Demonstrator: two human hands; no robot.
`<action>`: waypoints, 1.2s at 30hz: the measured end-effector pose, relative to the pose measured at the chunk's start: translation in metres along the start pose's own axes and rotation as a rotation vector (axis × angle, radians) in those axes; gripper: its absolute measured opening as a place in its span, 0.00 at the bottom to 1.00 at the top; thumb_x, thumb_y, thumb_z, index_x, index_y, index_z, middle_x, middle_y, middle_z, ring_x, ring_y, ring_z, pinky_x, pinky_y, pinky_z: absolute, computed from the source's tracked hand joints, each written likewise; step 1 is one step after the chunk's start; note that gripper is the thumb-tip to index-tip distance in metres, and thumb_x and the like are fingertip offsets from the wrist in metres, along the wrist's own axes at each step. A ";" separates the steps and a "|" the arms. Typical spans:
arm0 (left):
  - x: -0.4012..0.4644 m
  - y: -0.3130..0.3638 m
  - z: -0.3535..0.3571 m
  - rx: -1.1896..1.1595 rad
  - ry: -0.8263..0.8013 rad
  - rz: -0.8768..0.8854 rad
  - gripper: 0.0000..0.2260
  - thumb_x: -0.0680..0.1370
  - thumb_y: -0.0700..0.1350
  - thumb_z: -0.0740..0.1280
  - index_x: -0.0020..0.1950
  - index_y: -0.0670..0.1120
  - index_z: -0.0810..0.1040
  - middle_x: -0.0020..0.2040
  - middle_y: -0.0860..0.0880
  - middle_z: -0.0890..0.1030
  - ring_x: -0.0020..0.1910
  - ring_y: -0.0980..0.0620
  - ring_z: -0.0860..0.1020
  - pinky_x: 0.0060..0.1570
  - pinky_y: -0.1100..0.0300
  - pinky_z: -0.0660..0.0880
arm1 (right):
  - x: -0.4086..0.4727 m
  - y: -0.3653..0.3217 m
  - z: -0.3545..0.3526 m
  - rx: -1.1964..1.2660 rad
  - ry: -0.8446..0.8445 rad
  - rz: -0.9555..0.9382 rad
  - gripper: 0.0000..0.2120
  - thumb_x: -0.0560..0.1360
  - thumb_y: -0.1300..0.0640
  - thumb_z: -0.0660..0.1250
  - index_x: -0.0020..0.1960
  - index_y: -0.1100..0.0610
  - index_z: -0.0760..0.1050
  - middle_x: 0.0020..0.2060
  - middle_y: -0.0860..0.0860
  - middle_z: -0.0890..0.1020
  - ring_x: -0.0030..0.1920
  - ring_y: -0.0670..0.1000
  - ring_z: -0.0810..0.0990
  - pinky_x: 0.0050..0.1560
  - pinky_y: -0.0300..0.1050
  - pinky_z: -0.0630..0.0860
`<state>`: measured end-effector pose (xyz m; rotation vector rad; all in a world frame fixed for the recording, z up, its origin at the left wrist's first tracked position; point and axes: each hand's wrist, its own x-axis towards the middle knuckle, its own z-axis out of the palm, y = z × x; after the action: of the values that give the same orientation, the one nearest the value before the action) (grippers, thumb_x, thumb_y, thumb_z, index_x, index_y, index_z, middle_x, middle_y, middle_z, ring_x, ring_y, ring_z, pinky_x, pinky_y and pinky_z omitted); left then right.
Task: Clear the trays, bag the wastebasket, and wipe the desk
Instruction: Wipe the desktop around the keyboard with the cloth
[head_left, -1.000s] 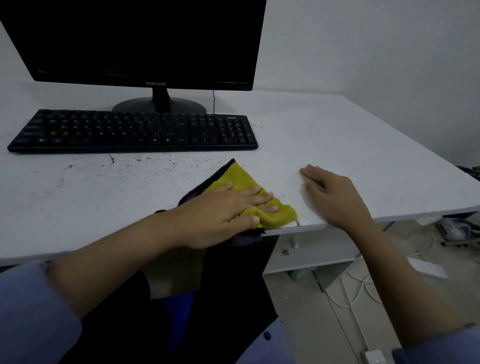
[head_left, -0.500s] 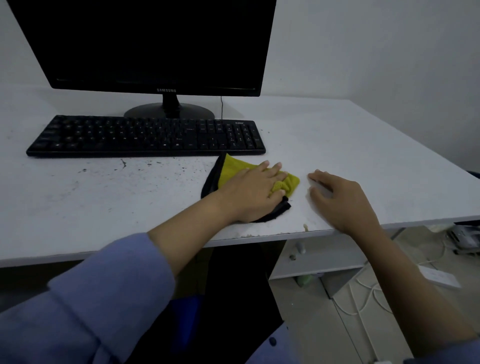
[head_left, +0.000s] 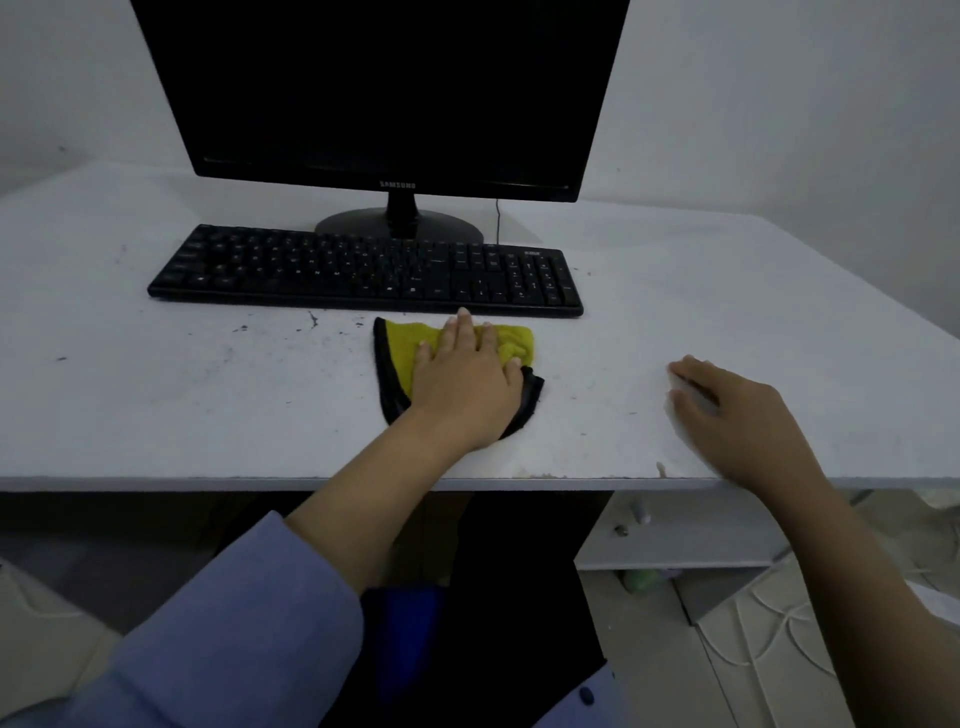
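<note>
Fingers (head_left: 470, 338) of the left hand (head_left: 465, 387) lay straight and flat on the yellow cloth (head_left: 405, 345), just before the keyboard (head_left: 363, 273); the right hand (head_left: 737, 421) rested open on the worktop (head_left: 156, 405). Soft and light, the cloth probably slides best under a flat palm.

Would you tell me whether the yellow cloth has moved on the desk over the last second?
Yes. The yellow cloth, under the left hand, has gone from the desk's front edge toward the keyboard, and now lies just before it.
</note>
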<state>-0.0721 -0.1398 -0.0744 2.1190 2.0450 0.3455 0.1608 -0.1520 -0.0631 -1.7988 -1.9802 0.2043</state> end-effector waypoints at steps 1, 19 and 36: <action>-0.002 -0.009 -0.002 -0.006 0.009 -0.003 0.25 0.81 0.53 0.44 0.77 0.46 0.48 0.78 0.45 0.44 0.77 0.48 0.45 0.73 0.47 0.44 | 0.000 -0.001 0.000 -0.020 -0.019 -0.009 0.15 0.78 0.58 0.59 0.63 0.61 0.73 0.63 0.57 0.77 0.61 0.59 0.75 0.61 0.48 0.69; -0.018 -0.063 -0.021 0.003 -0.014 0.088 0.23 0.79 0.61 0.50 0.74 0.62 0.54 0.77 0.56 0.49 0.76 0.52 0.46 0.70 0.36 0.43 | 0.011 -0.066 0.037 0.105 -0.115 -0.213 0.20 0.77 0.53 0.61 0.68 0.53 0.69 0.71 0.49 0.68 0.71 0.48 0.66 0.66 0.36 0.57; -0.064 -0.187 -0.057 0.043 0.208 -0.460 0.25 0.80 0.57 0.49 0.76 0.50 0.55 0.77 0.53 0.52 0.76 0.51 0.50 0.71 0.40 0.45 | 0.009 -0.065 0.035 0.142 -0.125 -0.177 0.19 0.76 0.52 0.63 0.67 0.49 0.71 0.68 0.44 0.71 0.69 0.47 0.67 0.65 0.38 0.58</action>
<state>-0.2694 -0.1978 -0.0757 1.6153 2.5923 0.4670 0.0868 -0.1456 -0.0653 -1.5468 -2.1399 0.3979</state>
